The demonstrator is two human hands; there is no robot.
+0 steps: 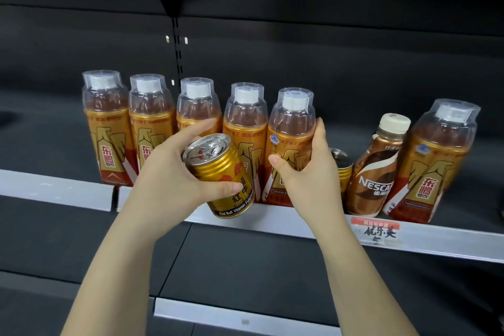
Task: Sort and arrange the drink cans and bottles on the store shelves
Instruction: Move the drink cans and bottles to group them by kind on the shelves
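My left hand (174,172) grips a gold ribbed metal can (218,177), right hand (305,172) clamps an orange-labelled plastic bottle (290,144); next, seat it right of the row

Your right hand (305,172) covers the lower label of the gold-labelled clear plastic bottle (290,142) and most of a gold metal can (341,169) behind it, only its rim and a sliver showing. The gold Red Bull can (223,174) in your left hand (174,172) hides two bottles' lower labels. The handwritten white price tag (377,233) is blurred.
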